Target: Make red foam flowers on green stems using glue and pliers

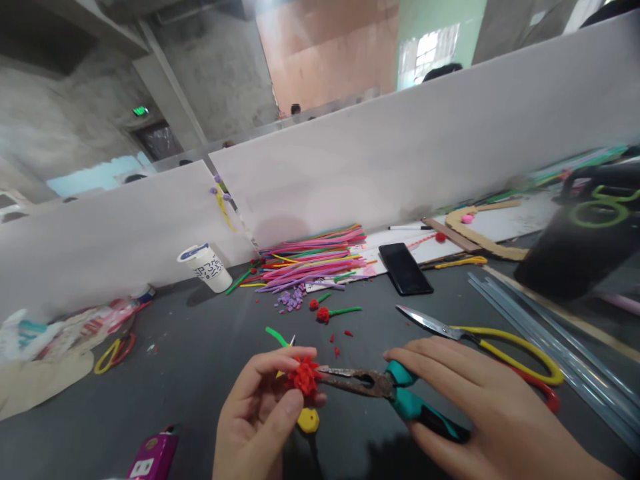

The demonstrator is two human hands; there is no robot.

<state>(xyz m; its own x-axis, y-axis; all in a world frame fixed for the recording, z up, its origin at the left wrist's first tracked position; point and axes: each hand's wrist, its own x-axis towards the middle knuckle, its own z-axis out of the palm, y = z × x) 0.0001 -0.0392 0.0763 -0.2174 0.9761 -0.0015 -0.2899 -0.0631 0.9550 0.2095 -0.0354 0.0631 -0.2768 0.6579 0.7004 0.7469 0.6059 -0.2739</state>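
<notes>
Between the thumb and fingers of my left hand is a spiky red flower. My right hand grips needle-nose pliers with teal and black handles; their rusty jaw tips touch the flower's right side. A green stem shows behind my left fingers. Under that hand lies a yellow object, partly hidden. Beyond my hands are a red pom-pom flower on a green stem, small red bits and purple bits.
Large scissors lie just beyond my right hand, near clear strips. Colourful sticks, a phone and a white cup line the white partition. A purple lighter-like object and small scissors lie left.
</notes>
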